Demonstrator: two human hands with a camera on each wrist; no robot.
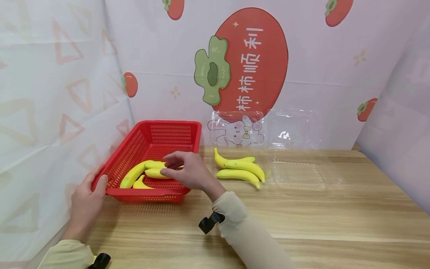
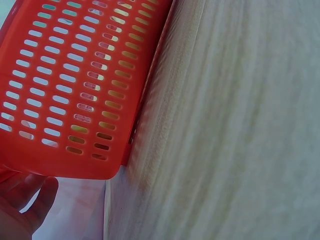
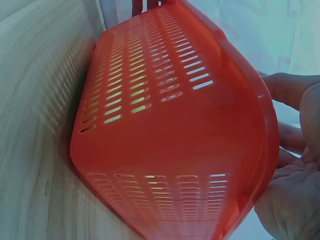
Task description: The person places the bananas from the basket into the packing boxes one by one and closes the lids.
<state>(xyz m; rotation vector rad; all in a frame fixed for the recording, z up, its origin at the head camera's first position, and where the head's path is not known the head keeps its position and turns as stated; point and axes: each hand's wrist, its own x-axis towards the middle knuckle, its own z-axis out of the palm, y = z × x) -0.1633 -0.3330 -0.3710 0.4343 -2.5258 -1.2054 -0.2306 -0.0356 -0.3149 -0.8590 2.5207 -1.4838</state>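
A red plastic basket [image 1: 117, 164] stands on the wooden table at the left, with several yellow bananas [image 1: 133, 175] inside. My left hand [image 1: 88, 203] grips its near left corner, thumb at the rim; the left wrist view shows the fingers [image 2: 44, 200] by that corner. Above the basket's right side hovers my right hand [image 1: 188, 170], fingers loosely bent over the bananas and partly covering them. Nothing shows between its thumb and fingers. In the right wrist view this hand [image 3: 295, 150] is beyond the slotted red wall.
Right of the basket, a clear plastic box [image 1: 268, 175] lies with its lids [image 1: 292, 129] raised against the backdrop. Several bananas [image 1: 238, 175] lie in its left compartment. Printed cloth hangs at the left [image 1: 43, 112], back and right.
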